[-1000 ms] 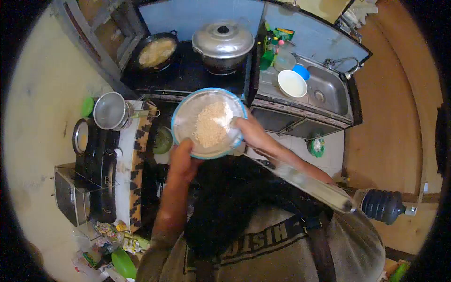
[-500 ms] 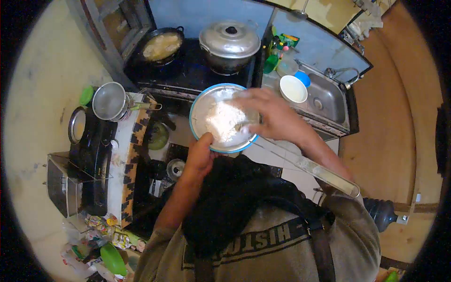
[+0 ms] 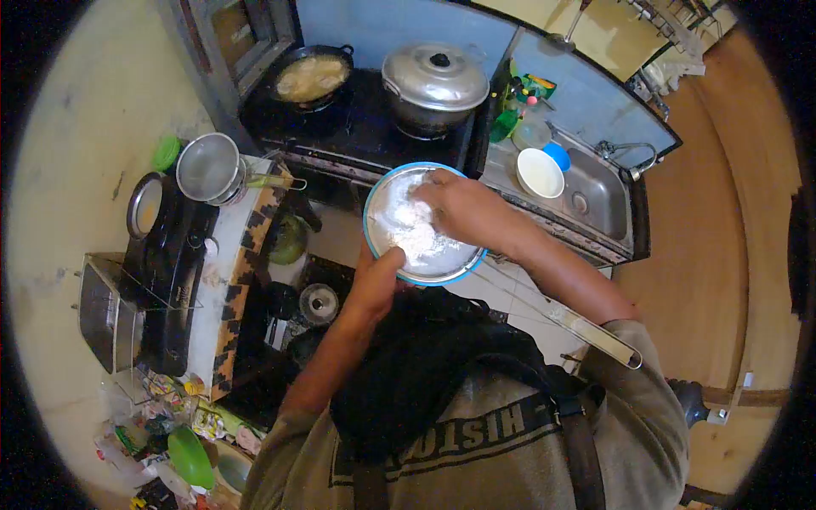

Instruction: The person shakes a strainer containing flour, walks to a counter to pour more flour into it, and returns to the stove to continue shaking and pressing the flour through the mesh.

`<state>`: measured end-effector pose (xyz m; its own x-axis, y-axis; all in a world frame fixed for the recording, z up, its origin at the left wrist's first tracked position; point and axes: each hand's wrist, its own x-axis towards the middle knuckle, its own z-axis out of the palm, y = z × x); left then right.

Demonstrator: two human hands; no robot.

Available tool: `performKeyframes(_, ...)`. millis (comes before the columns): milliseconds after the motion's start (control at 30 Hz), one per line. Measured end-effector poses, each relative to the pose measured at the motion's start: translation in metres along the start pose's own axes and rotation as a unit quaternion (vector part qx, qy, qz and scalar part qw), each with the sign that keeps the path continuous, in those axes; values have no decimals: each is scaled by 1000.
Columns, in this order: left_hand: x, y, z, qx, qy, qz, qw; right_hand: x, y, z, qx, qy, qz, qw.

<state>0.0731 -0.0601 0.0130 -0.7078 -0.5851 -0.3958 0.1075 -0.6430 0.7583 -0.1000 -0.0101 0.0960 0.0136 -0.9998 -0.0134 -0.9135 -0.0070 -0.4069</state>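
Observation:
My left hand grips the near left side of a blue-rimmed bowl, its thumb over the edge and the other fingers hidden underneath. A strainer with a long metal handle appears to sit in the bowl; the handle points toward my right elbow. White powder like flour lies heaped inside. My right hand reaches in from the right, fingers bunched and bent down into the powder. Its fingertips are partly hidden, so what they pinch, if anything, cannot be made out.
Beyond the bowl, a black stove carries a pan of frying food and a lidded pot. At right is a sink with a white bowl beside it. Another strainer rests on the tiled ledge at left.
My right hand has gone from a blurred, spread pose over the bowl to bunched fingers down in the powder. The heap looks lower and more spread. The view has shifted slightly.

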Motion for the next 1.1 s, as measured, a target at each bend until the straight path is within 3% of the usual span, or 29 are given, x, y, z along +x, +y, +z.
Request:
performKeyframes(33, 1, 2, 1, 2, -10, 2, 1000, 3, 1, 4, 23, 78, -52, 995)
performKeyframes(100, 3, 0, -1, 2, 1, 1, 1000, -1, -5, 9, 60, 55, -49, 995)
performKeyframes(200, 4, -2, -7, -3, 6, -7, 1000, -10, -11, -3, -29, -40, -109, 993)
performKeyframes(300, 6, -4, -8, -13, -9, -10, 1000, -10, 2, -3, -11, 33, -87, 996)
performKeyframes(333, 7, -4, -9, -14, -13, -9, 1000, -11, -1, -4, 57, 60, -79, 993)
performKeyframes(367, 7, -5, -10, -13, -15, -10, 1000, -10, -5, -4, 56, 61, -78, 994)
performKeyframes(433, 9, -4, -11, -15, -21, -27, 999, -11, -12, -2, 72, 40, -170, 982)
performKeyframes(500, 9, -1, -7, -16, -29, -23, 999, -13, -11, 0, 29, 8, -171, 985)
performKeyframes(633, 8, -3, -3, -18, -21, -16, 999, -11, 1, -7, -65, 9, -120, 991)
performKeyframes(700, 4, -2, 2, -16, -13, -12, 1000, -9, 3, -7, 90, 87, -110, 986)
performKeyframes(733, 2, -1, 4, -13, -4, -7, 1000, -9, 1, -11, 77, 123, -114, 983)
performKeyframes(900, -2, 4, 9, -6, 19, -31, 999, -22, 2, -38, 142, 78, 5, 987)
performKeyframes(1000, -2, 5, 10, -8, 30, -34, 999, -35, 17, -28, 130, 137, -43, 981)
performKeyframes(1067, -2, 5, 8, -16, 31, -15, 999, -48, 27, -13, 191, 262, 51, 945)
performKeyframes(1100, -1, 6, 4, -52, 3, -11, 999, -47, 33, -1, 191, 261, 50, 945)
